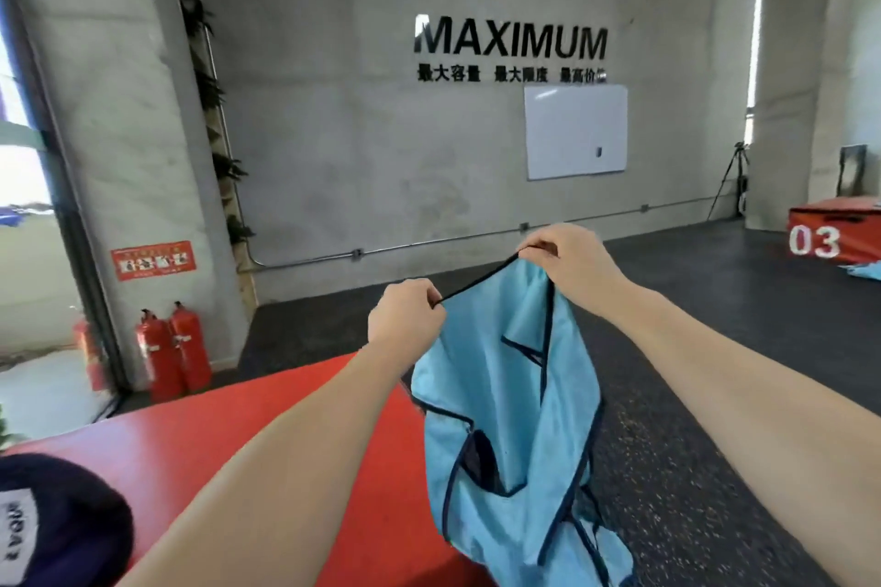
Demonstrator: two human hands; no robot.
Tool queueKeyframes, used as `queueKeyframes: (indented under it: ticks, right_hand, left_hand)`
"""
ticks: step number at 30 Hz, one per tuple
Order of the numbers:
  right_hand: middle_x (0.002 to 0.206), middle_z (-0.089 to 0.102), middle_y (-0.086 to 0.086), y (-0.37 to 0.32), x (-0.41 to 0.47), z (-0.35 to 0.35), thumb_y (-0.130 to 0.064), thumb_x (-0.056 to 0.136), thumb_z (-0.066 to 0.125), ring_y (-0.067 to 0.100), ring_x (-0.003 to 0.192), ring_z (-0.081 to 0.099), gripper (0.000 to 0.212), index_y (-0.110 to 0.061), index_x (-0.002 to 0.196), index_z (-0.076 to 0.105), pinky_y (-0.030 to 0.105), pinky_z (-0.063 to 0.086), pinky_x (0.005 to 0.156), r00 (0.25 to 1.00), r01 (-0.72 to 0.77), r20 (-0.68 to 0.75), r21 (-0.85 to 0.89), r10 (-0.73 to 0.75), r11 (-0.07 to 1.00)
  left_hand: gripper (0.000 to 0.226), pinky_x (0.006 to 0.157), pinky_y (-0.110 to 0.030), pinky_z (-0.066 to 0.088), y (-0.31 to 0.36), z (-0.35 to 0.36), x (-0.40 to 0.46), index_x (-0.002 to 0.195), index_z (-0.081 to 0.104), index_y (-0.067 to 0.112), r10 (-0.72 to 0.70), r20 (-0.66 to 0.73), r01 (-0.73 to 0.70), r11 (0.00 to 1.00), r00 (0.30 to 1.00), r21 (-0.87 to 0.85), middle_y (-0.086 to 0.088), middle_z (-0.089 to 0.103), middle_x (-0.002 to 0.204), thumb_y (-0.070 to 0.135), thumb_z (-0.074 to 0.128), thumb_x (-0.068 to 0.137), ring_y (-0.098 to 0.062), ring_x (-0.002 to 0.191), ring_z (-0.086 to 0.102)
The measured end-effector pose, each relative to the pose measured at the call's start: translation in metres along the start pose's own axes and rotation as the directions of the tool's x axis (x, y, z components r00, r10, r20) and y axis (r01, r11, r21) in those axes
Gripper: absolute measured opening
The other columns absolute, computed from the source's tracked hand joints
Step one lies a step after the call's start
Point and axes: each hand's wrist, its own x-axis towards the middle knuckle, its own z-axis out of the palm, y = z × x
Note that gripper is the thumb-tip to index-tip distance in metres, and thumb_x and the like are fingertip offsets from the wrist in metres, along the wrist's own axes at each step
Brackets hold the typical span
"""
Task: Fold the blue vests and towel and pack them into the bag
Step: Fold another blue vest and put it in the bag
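Hanging in the air in front of the person, a light blue vest (500,396) with dark trim droops in loose, uneven folds, its lower end reaching past the bottom edge of the view. It hangs over the near corner of a red padded box (267,443) and the dark speckled floor (691,467), held up only by its top edge.

That dark edge runs taut between the two hands. The left hand (405,317) pinches it with curled fingers at the lower end; the right hand (567,260) pinches it higher and further forward, fingers also curled around the trim. Both forearms stretch out from the bottom corners of the view, the right raised above the left, so the edge slopes up to the right.

As for progress, this vest looks unfolded, just being shaken out or straightened, so the folding seems barely begun. A dark navy item with a white label (52,520) sits at the bottom left on the red box; it may be the bag, but I cannot tell. More light blue cloth (865,273) lies far off on the floor beside a second red box marked 03 (829,238), possibly another vest waiting. No towel is in view. Folding and packing all appear left to do.
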Motion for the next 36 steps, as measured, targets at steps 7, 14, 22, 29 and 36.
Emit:
queueKeyframes:
  ticks: [7,14,22,29,36]
  right_hand:
    - [0.097,0.07,-0.003,-0.066,0.054,-0.028,-0.022,0.096,0.066,0.014,0.091,0.062,0.012,-0.018,0.101,0.076,0.036,0.048,0.088,0.994,0.085,-0.075,0.006,-0.084,0.996]
    - [0.094,0.069,-0.003,-0.136,0.073,-0.012,-0.021,0.096,0.066,0.019,0.089,0.065,0.014,-0.015,0.103,0.076,0.033,0.049,0.078,0.985,0.17,-0.033,-0.067,-0.172,0.983]
    - [0.086,0.07,-0.009,-0.183,0.075,0.0,-0.027,0.092,0.071,0.007,0.078,0.06,0.012,-0.019,0.097,0.077,0.025,0.043,0.071,0.992,0.115,-0.059,0.016,-0.114,0.993]
    - [0.072,0.07,-0.008,-0.21,0.078,-0.006,-0.026,0.086,0.079,0.016,0.077,0.066,0.009,-0.018,0.081,0.078,0.022,0.043,0.056,0.998,0.046,-0.038,0.086,-0.042,0.995]
    - [0.071,0.074,0.005,-0.225,0.082,-0.003,-0.026,0.074,0.089,0.012,0.05,0.059,0.015,-0.015,0.077,0.079,0.018,0.044,0.044,0.994,-0.088,0.09,0.288,0.064,0.953]
  left_hand:
    - [0.022,0.075,-0.031,0.05,-0.029,-0.145,0.018,0.103,0.076,0.026,0.081,-0.238,-0.037,0.982,0.968,0.183,0.003,0.072,0.103,0.025,0.06,0.088,-0.024,0.094,0.065]
    - [0.021,0.078,-0.036,0.057,-0.05,-0.296,0.017,0.093,0.078,0.02,0.178,-0.351,-0.051,0.938,0.919,0.342,-0.001,0.073,0.096,0.014,0.06,0.083,-0.025,0.089,0.066]
    - [0.018,0.075,-0.04,0.059,-0.085,-0.384,-0.027,0.087,0.076,0.017,0.14,-0.372,0.045,0.893,0.918,0.448,-0.004,0.071,0.087,0.007,0.062,0.082,-0.024,0.079,0.065]
    - [0.018,0.069,-0.036,0.058,-0.103,-0.423,-0.051,0.087,0.078,0.018,0.092,-0.353,0.12,0.836,0.931,0.535,0.002,0.066,0.081,0.012,0.062,0.083,-0.021,0.076,0.061]
    - [0.005,0.055,-0.028,0.048,-0.119,-0.427,-0.049,0.083,0.075,0.019,-0.003,-0.301,0.18,0.806,0.954,0.564,0.002,0.064,0.079,0.023,0.077,0.081,-0.015,0.067,0.058]
